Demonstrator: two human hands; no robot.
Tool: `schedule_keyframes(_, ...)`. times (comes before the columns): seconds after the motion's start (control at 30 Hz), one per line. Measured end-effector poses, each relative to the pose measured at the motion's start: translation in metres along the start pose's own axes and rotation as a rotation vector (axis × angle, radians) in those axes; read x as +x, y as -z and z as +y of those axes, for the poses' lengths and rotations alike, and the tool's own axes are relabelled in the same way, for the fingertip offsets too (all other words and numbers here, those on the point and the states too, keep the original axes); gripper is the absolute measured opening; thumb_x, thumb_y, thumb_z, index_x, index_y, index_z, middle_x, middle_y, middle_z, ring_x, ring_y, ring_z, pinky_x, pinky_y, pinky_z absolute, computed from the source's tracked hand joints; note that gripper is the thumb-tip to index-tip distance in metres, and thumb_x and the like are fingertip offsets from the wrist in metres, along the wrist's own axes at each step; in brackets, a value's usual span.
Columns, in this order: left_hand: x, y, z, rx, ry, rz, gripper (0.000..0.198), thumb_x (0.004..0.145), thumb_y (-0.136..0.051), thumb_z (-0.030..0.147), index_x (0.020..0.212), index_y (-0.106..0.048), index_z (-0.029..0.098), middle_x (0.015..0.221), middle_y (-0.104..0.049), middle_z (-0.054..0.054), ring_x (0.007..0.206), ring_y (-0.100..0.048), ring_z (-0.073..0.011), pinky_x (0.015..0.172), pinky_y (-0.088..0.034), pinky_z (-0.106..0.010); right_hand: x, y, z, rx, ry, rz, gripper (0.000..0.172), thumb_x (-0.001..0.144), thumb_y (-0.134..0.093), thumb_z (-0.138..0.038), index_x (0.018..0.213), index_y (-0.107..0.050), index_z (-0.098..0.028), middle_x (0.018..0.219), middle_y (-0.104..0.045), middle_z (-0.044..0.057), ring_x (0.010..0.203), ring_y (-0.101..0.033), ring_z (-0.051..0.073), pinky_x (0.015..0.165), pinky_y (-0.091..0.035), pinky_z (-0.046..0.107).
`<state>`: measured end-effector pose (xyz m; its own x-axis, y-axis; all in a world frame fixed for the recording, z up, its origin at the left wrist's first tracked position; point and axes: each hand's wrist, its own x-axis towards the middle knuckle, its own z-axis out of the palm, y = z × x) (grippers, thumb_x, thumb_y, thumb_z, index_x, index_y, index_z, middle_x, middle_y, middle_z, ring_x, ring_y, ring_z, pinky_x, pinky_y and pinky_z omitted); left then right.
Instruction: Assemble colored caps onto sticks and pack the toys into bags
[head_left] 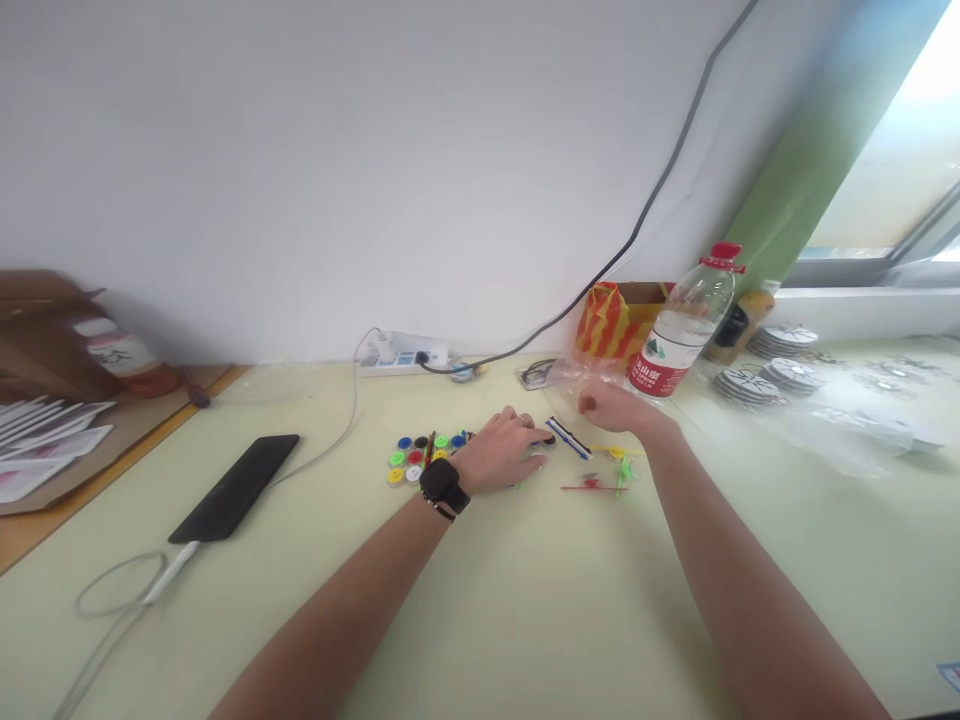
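Coloured discs (415, 458), bottle (679, 325) labelled "SPRING"

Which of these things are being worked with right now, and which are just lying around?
Probably in use, being closest to the hands:
small coloured discs beside the left hand
thin coloured sticks near the right hand

Apparently just lying about:
black device with a cable
power strip
red-capped bottle
striped bag
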<state>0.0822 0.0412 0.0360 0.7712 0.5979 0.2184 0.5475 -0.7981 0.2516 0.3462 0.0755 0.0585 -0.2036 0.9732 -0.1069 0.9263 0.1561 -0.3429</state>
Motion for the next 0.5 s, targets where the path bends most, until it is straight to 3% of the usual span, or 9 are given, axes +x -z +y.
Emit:
schedule_keyframes(0.13, 0.0, 0.0, 0.0, 0.006, 0.0, -0.011, 0.039, 0.098, -0.058, 0.038, 0.135, -0.065, 0.027, 0.116, -0.068, -0.009, 0.109, -0.055, -0.0291, 0.096, -0.045, -0.041, -0.001, 0.001, 0.002, 0.011, 0.005, -0.072, 0.019, 0.077, -0.062, -0.007, 0.081, -0.074, -0.021, 0.096, -0.077, 0.006, 0.09, -0.07, 0.023, 0.078, -0.052, 0.028)
schedule_keyframes(0.3, 0.0, 0.002, 0.001, 0.005, 0.007, -0.012, 0.039, 0.099, -0.057, 0.038, 0.136, -0.065, 0.027, 0.116, -0.067, -0.008, 0.11, -0.055, -0.0289, 0.097, -0.045, -0.041, -0.002, 0.003, -0.003, 0.029, 0.024, -0.077, 0.021, 0.08, -0.062, -0.008, 0.092, -0.074, -0.02, 0.107, -0.076, 0.008, 0.098, -0.069, 0.024, 0.083, -0.053, 0.029)
schedule_keyframes(0.43, 0.001, 0.001, 0.001, 0.01, 0.008, -0.018, 0.039, 0.099, -0.056, 0.037, 0.136, -0.064, 0.028, 0.116, -0.067, -0.009, 0.11, -0.055, -0.0289, 0.096, -0.045, -0.041, -0.006, 0.006, -0.013, 0.044, 0.05, -0.123, 0.007, 0.081, -0.069, -0.019, 0.088, -0.071, -0.02, 0.103, -0.076, 0.006, 0.091, -0.07, 0.022, 0.074, -0.051, 0.027)
schedule_keyframes(0.5, 0.001, 0.0, 0.0, 0.014, 0.011, -0.021, 0.039, 0.099, -0.056, 0.038, 0.136, -0.064, 0.029, 0.116, -0.066, -0.009, 0.109, -0.055, -0.0289, 0.096, -0.045, -0.041, -0.006, 0.004, -0.02, 0.053, 0.06, -0.157, 0.01, 0.079, -0.074, -0.024, 0.087, -0.07, -0.02, 0.099, -0.076, 0.005, 0.086, -0.069, 0.02, 0.068, -0.05, 0.026)
